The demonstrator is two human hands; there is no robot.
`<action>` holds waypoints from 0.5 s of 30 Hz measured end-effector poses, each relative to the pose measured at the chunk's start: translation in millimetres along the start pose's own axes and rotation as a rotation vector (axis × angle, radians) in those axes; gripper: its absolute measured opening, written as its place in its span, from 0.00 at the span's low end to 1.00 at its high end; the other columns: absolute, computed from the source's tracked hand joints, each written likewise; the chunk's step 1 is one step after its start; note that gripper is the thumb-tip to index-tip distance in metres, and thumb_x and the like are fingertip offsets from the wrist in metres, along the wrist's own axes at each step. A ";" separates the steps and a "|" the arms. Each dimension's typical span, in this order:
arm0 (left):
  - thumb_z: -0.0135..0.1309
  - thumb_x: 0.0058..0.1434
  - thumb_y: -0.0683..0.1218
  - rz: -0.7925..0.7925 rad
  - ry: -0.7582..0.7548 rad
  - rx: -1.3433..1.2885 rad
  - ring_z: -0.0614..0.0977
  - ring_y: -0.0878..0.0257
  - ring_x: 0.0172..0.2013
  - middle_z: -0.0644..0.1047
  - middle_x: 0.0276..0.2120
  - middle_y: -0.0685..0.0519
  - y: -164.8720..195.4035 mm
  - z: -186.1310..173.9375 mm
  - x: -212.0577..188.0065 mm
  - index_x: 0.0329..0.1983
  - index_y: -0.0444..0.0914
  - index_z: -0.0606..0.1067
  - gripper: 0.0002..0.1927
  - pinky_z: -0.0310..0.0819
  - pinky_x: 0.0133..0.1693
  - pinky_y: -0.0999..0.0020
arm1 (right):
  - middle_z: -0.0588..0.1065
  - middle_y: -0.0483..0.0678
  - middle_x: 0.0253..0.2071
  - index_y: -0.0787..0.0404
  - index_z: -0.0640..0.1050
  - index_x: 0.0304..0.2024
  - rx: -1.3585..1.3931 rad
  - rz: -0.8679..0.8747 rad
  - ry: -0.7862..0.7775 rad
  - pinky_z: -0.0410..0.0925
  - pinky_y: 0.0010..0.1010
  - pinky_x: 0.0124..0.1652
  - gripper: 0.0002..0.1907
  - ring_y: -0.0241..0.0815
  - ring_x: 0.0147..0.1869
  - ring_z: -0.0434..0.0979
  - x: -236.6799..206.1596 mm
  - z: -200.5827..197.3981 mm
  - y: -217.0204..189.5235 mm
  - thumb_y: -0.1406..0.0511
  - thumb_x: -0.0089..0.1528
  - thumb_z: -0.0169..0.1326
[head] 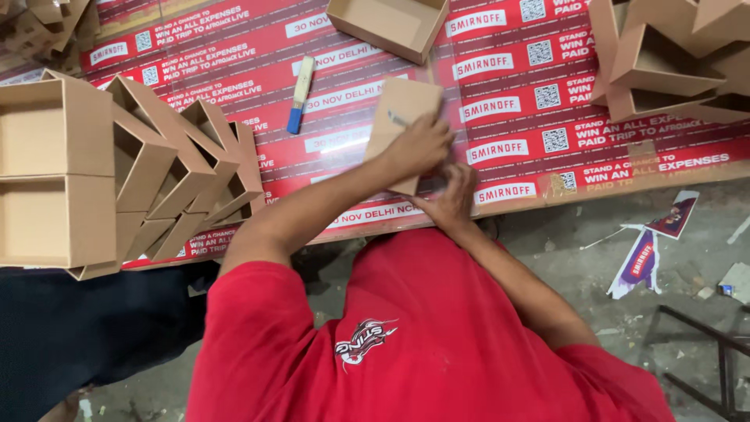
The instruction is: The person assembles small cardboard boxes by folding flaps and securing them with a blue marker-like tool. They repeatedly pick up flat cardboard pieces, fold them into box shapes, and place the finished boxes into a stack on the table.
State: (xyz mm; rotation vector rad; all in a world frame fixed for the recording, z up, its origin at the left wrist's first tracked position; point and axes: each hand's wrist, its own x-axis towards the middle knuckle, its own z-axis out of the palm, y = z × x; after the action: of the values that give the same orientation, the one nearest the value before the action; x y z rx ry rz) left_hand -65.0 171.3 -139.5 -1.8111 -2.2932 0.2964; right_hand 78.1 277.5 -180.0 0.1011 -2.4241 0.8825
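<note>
The tabletop is covered by red printed sheets with white lettering, which give a smooth face for folding card on. It is the landmark here.

At the left end of the tabletop stands the biggest group: open brown cardboard trays, two squared up side by side and behind them a run of tilted ones leaning into each other like fallen dominoes, probably so that many fit in little room. At the right far corner of the tabletop a second heap of the same trays lies nested and tipped. At the far middle edge one single tray sits upright with its mouth up.

Near the front edge of the tabletop, at its middle, lies the flat cardboard piece, slightly turned. The left hand lies on top of it, palm down with fingers spread flat, pressing it so it cannot slide. The right hand is at the piece's near corner, fingers curled in; its grip looks closed on the card's edge, though the fingertips are hidden under the left hand.

Left of the piece, well apart, a small brush with a blue handle end lies on the sheets, within reach.

Below the tabletop's front edge, scraps of printed paper lie on the floor.
</note>
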 end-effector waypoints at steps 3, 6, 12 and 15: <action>0.55 0.55 0.49 -0.073 0.066 -0.218 0.77 0.59 0.44 0.77 0.39 0.55 31.9 -3.6 -44.1 0.36 0.43 0.81 0.09 0.68 0.41 0.58 | 0.57 0.59 0.60 0.62 0.56 0.64 0.066 0.071 0.122 0.59 0.54 0.63 0.59 0.59 0.66 0.58 2.0 1.9 4.1 0.47 0.45 0.78; 0.53 0.57 0.46 -0.280 0.093 -0.352 0.78 0.57 0.42 0.77 0.39 0.53 47.0 -9.2 -78.8 0.43 0.40 0.80 0.12 0.71 0.38 0.55 | 0.56 0.61 0.65 0.63 0.55 0.68 0.110 0.146 0.036 0.59 0.53 0.67 0.62 0.62 0.72 0.55 4.9 1.3 5.6 0.50 0.45 0.79; 0.53 0.59 0.43 -0.731 0.138 -0.162 0.77 0.54 0.40 0.77 0.47 0.47 -30.3 -8.4 -112.2 0.51 0.36 0.80 0.17 0.71 0.35 0.54 | 0.55 0.61 0.68 0.60 0.56 0.68 0.105 -0.029 -0.209 0.53 0.57 0.69 0.64 0.62 0.73 0.54 21.2 7.1 -20.7 0.44 0.42 0.78; 0.55 0.58 0.42 -0.634 0.030 -0.081 0.78 0.56 0.46 0.77 0.44 0.51 -66.4 -4.9 -114.9 0.47 0.38 0.81 0.14 0.71 0.40 0.56 | 0.53 0.60 0.72 0.57 0.53 0.71 0.124 -0.160 -0.282 0.48 0.59 0.72 0.67 0.63 0.76 0.51 39.3 30.0 -39.6 0.41 0.42 0.76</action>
State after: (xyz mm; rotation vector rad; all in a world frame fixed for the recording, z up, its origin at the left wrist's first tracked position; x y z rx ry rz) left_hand -99.5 44.5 -120.2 -1.0134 -2.7276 0.0682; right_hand 40.6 232.6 -155.8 0.4896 -2.5706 1.0004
